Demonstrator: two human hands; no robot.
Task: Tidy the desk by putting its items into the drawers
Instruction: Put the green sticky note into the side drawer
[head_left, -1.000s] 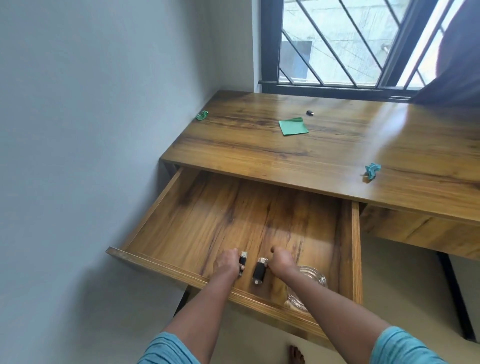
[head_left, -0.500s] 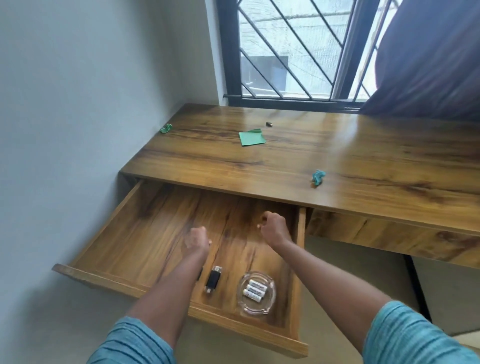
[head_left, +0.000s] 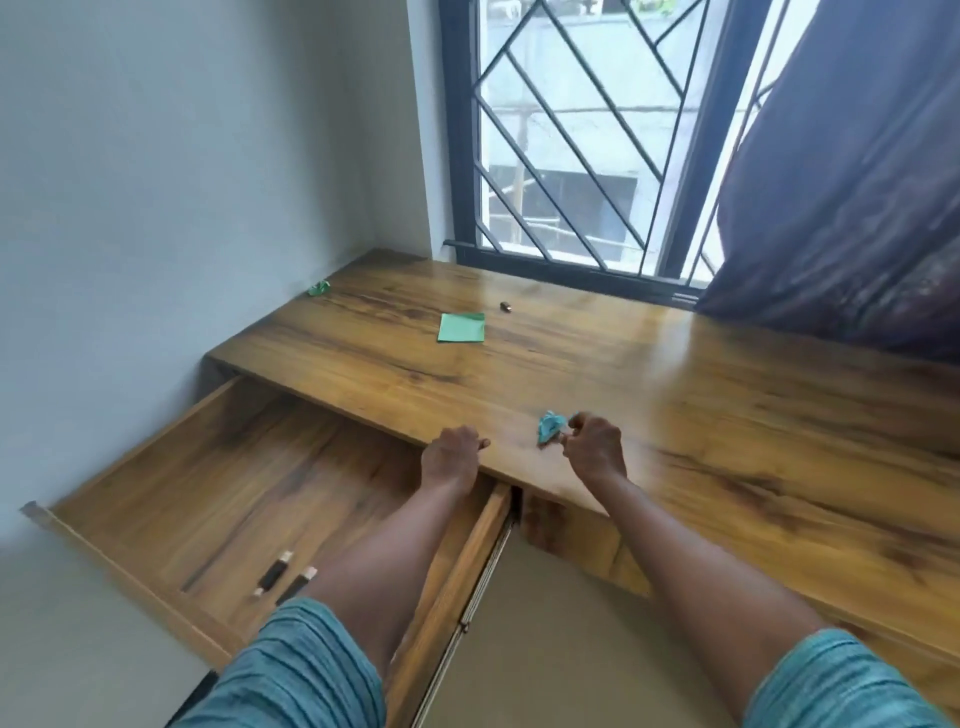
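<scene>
A crumpled blue paper (head_left: 548, 427) lies near the front edge of the wooden desk (head_left: 753, 415). My right hand (head_left: 596, 448) is at its right side, and thumb and forefinger pinch its edge. My left hand (head_left: 451, 460) hovers at the desk's front edge with its fingers curled, holding nothing. The left drawer (head_left: 124, 564) is pulled out. Two black sticks with metal caps (head_left: 274, 571) (head_left: 300, 582) lie near its front. My left arm hides the drawer's front right corner.
Farther back on the desk lie a flat green paper square (head_left: 461, 328), a small dark object (head_left: 506, 307) and a crumpled green paper (head_left: 318, 287) by the wall. A dark curtain (head_left: 857, 182) hangs at the right of the barred window.
Both hands have let go of the black sticks and moved out of the drawer up to the desk top. My right hand has reached the blue paper. My view has shifted upward.
</scene>
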